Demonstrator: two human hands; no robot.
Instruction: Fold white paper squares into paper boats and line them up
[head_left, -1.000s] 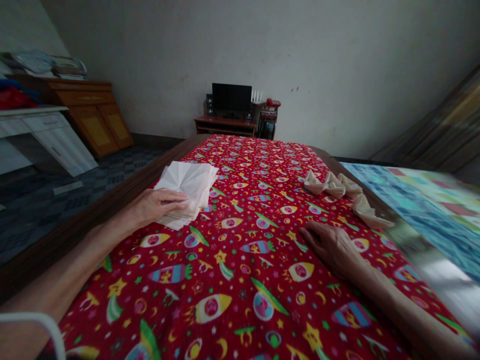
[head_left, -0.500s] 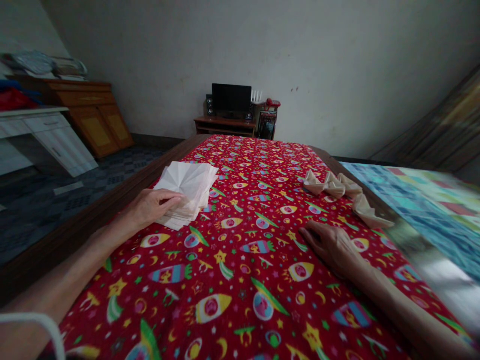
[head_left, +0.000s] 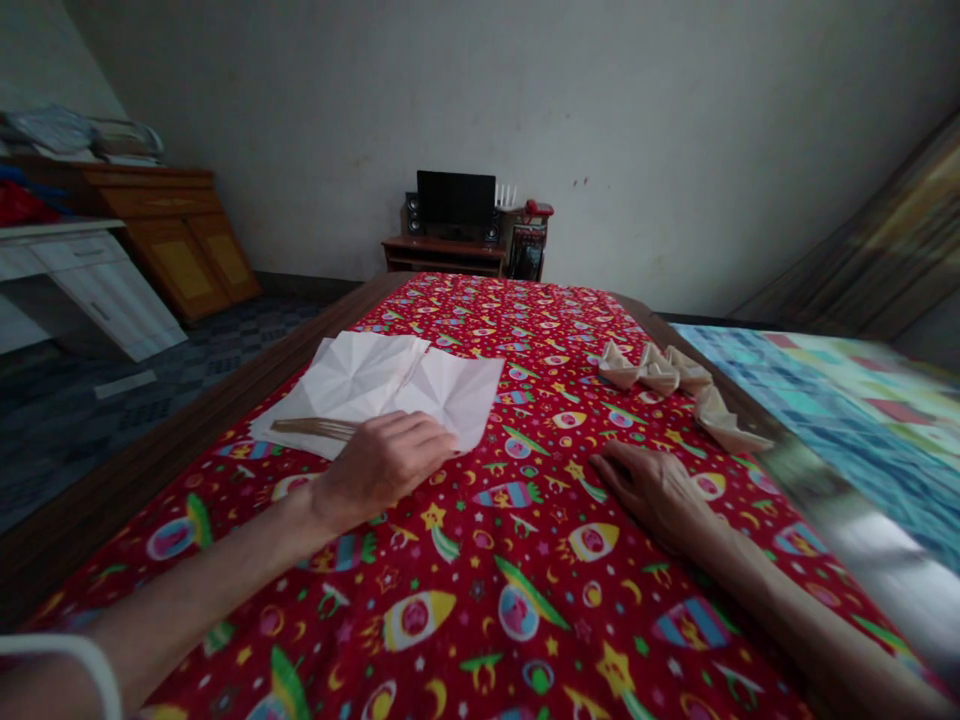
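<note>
My left hand (head_left: 394,452) is closed at the near edge of a white creased sheet of paper (head_left: 457,390), its fingertips hidden behind the knuckles. That sheet lies partly over a stack of similar creased papers (head_left: 345,370). A brown layered edge (head_left: 307,427) shows at the stack's near side, beside my wrist. On the red patterned cloth rests my right hand (head_left: 649,490), fingers curled together, with nothing visible in it. Beyond it are several folded paper pieces (head_left: 660,372), pale and boat-shaped; the nearest one (head_left: 724,420) lies apart from the others.
The red cloth (head_left: 480,600) covers a dark wooden table (head_left: 322,325). A quilted bed (head_left: 817,410) stands at the right. A monitor (head_left: 456,198) on a small desk is at the far wall, and cabinets (head_left: 180,240) stand at the left.
My left hand has moved right and nearer, drawing a creased sheet off the stack's right side. The stack is spread out more. My right hand stays resting on the cloth.
</note>
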